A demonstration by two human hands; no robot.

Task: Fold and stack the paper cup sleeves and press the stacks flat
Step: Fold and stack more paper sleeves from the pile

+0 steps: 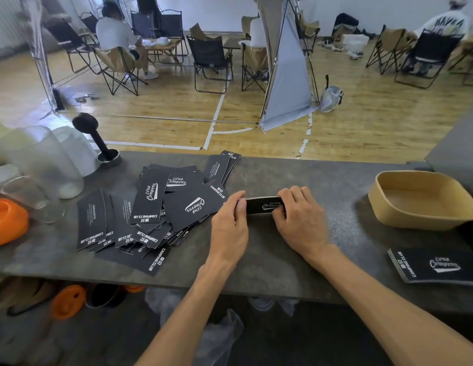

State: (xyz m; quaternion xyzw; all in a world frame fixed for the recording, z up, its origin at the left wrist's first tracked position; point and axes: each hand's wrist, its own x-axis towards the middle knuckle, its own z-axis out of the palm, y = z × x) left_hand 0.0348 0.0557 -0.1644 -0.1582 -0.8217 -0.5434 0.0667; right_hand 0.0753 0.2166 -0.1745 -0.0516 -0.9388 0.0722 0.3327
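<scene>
The left hand [230, 220] and the right hand [300, 215] both grip a small stack of black printed paper cup sleeves [264, 205], one at each end, holding it on its long edge on the dark grey stone-look counter [282, 260], so the white script logo faces the camera. The left thumb and fingers pinch the near and far faces at the left end; the right hand wraps the other end, and its fingertips hide how squarely that end lines up. This looks like the squaring-up step: the gathered sleeves are being tapped or aligned against the counter before being laid down. The next move probably calls for tipping the stack onto its broad face and pressing down with flat palms, keeping the edges from fanning apart as the grip lets go. Just left of the hands, a loose heap of the same black sleeves [156, 207] lies scattered and overlapping, not yet stacked, so much of the work seems to remain. At the right, near the counter's front edge, a flattened pile of black sleeves [438, 265] rests apart from the hands, and behind it sits an empty tan rounded paper bowl [404, 215]. Further left stand frosted plastic cups [42, 159].
</scene>
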